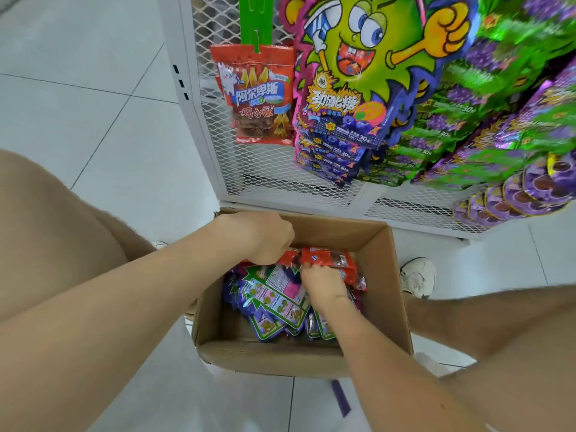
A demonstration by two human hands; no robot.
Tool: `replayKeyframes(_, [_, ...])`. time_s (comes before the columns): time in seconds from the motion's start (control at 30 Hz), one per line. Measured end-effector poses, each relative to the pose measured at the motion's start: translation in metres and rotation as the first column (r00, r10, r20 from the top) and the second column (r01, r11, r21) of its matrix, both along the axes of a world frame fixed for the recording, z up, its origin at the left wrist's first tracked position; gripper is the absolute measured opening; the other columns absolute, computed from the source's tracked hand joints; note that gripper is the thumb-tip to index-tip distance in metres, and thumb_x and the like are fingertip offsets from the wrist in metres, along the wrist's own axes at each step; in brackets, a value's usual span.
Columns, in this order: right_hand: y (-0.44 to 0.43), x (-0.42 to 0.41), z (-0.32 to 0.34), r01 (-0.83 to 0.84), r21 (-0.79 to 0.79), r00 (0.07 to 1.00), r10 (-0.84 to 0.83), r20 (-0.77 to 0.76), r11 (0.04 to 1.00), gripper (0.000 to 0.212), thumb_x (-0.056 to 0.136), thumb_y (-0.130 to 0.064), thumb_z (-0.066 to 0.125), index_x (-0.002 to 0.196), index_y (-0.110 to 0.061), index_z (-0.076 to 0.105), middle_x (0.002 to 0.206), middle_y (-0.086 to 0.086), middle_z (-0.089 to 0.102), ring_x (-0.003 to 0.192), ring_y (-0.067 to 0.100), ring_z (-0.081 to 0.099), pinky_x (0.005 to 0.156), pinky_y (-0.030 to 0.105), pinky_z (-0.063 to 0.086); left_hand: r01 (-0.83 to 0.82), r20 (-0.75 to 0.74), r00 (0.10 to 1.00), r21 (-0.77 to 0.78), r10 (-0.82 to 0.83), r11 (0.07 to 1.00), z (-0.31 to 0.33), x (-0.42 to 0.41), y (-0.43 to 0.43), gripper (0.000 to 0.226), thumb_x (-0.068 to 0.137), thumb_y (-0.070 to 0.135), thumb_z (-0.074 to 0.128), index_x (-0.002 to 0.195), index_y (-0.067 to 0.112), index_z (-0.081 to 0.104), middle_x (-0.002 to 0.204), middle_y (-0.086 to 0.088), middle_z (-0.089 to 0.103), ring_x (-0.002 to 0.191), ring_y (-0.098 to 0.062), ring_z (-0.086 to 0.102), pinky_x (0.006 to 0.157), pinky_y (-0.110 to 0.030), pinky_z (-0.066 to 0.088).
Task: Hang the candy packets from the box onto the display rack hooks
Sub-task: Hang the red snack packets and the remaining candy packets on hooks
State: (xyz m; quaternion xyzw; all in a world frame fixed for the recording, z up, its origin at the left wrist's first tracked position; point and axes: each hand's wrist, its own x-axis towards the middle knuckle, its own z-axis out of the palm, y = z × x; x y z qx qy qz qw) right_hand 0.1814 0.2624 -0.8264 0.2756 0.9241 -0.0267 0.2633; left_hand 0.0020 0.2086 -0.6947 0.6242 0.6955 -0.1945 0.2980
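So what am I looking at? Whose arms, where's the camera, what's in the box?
No machine: a person wears a camera on the head, looking down at both bare arms. A cardboard box stands on the floor before a white mesh rack. It holds purple packets and red packets. The right hand pinches a red packet's edge; the left hand curls down beside it, its grip hidden. One hung packet, also red, is on the rack already.

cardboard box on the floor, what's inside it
The cardboard box holds red packets at its far side, purple-and-green packets piled nearer, bare bottom nearest. The left hand and right hand reach into the red ones. Whatever lies under pile and hands is covered.
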Motion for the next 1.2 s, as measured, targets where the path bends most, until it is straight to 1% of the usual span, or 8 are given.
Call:
replayKeyframes(0.1, [0.026,-0.003,0.031,0.291,-0.074,0.935,-0.3,-0.191,0.954,0.03,0.08,-0.02,0.075,0.109,-0.014,0.067,0.106,0.01,0.071,0.099,0.034,0.071,0.079,0.041,0.058,-0.026,-0.022,0.999,0.03,0.026,0.999,0.003,-0.005,-0.001,0.024,0.1,0.013,0.051,0.122,0.015,0.062,0.117,-0.012,0.069,0.101,-0.034,0.067,0.089,-0.048,0.059])
replayKeyframes(0.27, [0.062,-0.007,0.083,0.424,-0.636,0.498,-0.752,-0.431,0.645,0.026,0.072,-0.024,0.063,0.058,-0.017,0.043,0.052,-0.007,0.043,0.053,0.017,0.038,0.054,0.028,0.034,-0.361,0.147,0.931,0.241,0.333,0.901,0.023,-0.013,0.001,0.049,0.104,0.034,0.061,0.137,0.003,0.042,0.124,-0.02,0.059,0.111,-0.039,0.062,0.09,-0.044,0.053])
replayKeyframes(0.43, [0.069,0.003,0.129,0.327,-0.811,0.473,-0.827,-0.305,0.486,0.045,0.067,-0.036,0.077,0.098,-0.007,0.06,0.081,0.003,0.059,0.069,0.016,0.053,0.061,0.028,0.042,-0.842,0.76,0.485,0.273,0.432,0.465,0.057,-0.017,0.003,0.027,0.102,0.026,0.069,0.108,0.001,0.063,0.082,-0.009,0.06,0.073,-0.022,0.049,0.063,-0.032,0.034])
replayKeyframes(0.53, [0.07,0.005,0.17,0.145,-0.841,0.352,-0.821,-0.45,0.522,0.015,0.085,-0.014,0.077,0.094,-0.022,0.067,0.081,-0.011,0.067,0.074,0.006,0.063,0.069,0.025,0.048,-0.839,0.827,0.463,0.291,0.32,0.46,0.088,-0.012,-0.006,0.015,0.102,0.021,0.07,0.1,0.007,0.074,0.083,0.003,0.067,0.076,-0.012,0.058,0.072,-0.024,0.045])
replayKeyframes(0.63, [0.064,0.004,0.211,0.015,-0.67,0.2,-0.659,-0.725,0.742,0.038,0.086,-0.017,0.078,0.119,-0.032,0.07,0.106,-0.013,0.076,0.101,0.004,0.071,0.087,0.028,0.055,-0.734,0.754,0.619,0.457,0.219,0.502,0.109,-0.007,-0.006,0.011,0.098,0.024,0.075,0.091,0.017,0.077,0.083,0.001,0.07,0.078,-0.011,0.066,0.085,-0.035,0.054])
replayKeyframes(0.87, [0.068,-0.006,0.299,0.027,-0.267,0.365,-0.258,-0.895,0.963,0.013,0.103,-0.029,0.063,0.112,-0.025,0.071,0.08,-0.009,0.069,0.061,0.009,0.056,0.059,0.022,0.036,-0.531,0.596,0.8,0.65,0.07,0.543,0.192,-0.006,0.015,0.021,0.096,0.038,0.076,0.088,0.019,0.074,0.081,-0.008,0.07,0.07,-0.016,0.062,0.072,-0.039,0.052])
replayKeyframes(1.07, [0.097,-0.001,0.376,0.164,-0.049,0.169,-0.077,-0.983,0.985,0.018,0.098,-0.019,0.07,0.116,-0.021,0.075,0.093,-0.009,0.075,0.065,-0.008,0.058,0.074,0.014,0.041,-0.683,0.707,0.707,0.675,0.021,0.279,0.27,-0.001,0.07,0.04,0.104,0.02,0.057,0.144,0.02,0.052,0.137,0.009,0.059,0.123,-0.006,0.057,0.103,-0.027,0.044])
replayKeyframes(1.2, [0.113,-0.015,0.41,0.197,-0.012,0.087,-0.029,-0.996,0.98,0.027,0.094,-0.02,0.072,0.119,-0.024,0.064,0.098,-0.004,0.074,0.08,0.021,0.067,0.089,0.039,0.051,-0.782,0.79,0.613,0.603,0.019,0.159,0.302,0.001,0.103,0.039,0.101,0.012,0.048,0.14,0.015,0.056,0.125,0.003,0.062,0.114,-0.013,0.058,0.094,-0.031,0.042])
